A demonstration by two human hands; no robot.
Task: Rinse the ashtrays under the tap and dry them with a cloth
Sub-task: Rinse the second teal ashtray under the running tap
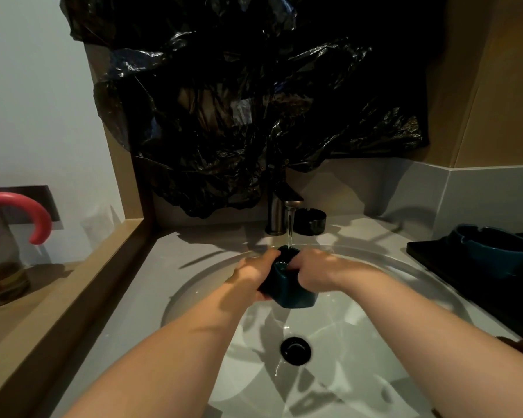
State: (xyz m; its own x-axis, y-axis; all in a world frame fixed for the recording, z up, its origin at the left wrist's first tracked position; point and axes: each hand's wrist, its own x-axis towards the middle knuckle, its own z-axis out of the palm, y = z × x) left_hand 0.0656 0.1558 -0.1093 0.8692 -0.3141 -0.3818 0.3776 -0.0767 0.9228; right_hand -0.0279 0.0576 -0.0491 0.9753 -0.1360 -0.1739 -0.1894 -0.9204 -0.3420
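A dark teal ashtray is tilted under the running stream from the tap, above the round white sink. My left hand grips its left side. My right hand grips its right rim, fingers curled over the edge into the bowl. A black ashtray stands on the counter just right of the tap. Another teal ashtray rests on a black tray at the right.
The sink drain sits low in the basin, with water running toward it. A black plastic sheet hangs over the wall behind the tap. At the far left, a wooden ledge holds a clear bottle with a pink handle.
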